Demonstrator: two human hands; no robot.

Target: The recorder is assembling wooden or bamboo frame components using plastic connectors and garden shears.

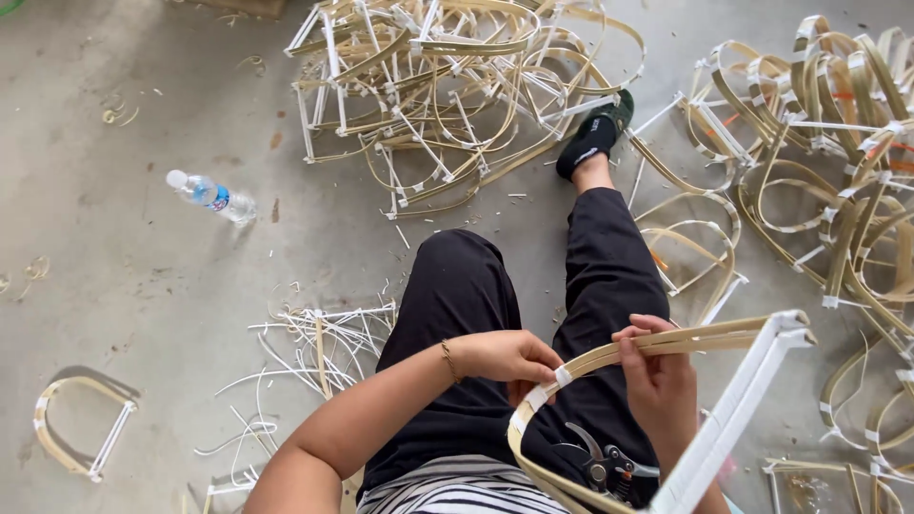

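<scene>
I sit on a concrete floor with my legs in black trousers stretched out. My left hand (509, 357), with a thin bracelet on its wrist, grips a bent bamboo strip frame (609, 354) at a white-taped joint. My right hand (657, 371) holds the same frame's straight strips a little further right. A white-wrapped bar (743, 400) of the frame runs down to the lower right. Black pruning shears (600, 464) lie in my lap below both hands.
A big heap of finished bamboo frames (447, 90) lies ahead, another heap (838, 162) at the right. A plastic water bottle (211, 196) lies at the left. Loose white strips (314, 347) and one frame (81, 428) lie on the floor at the left.
</scene>
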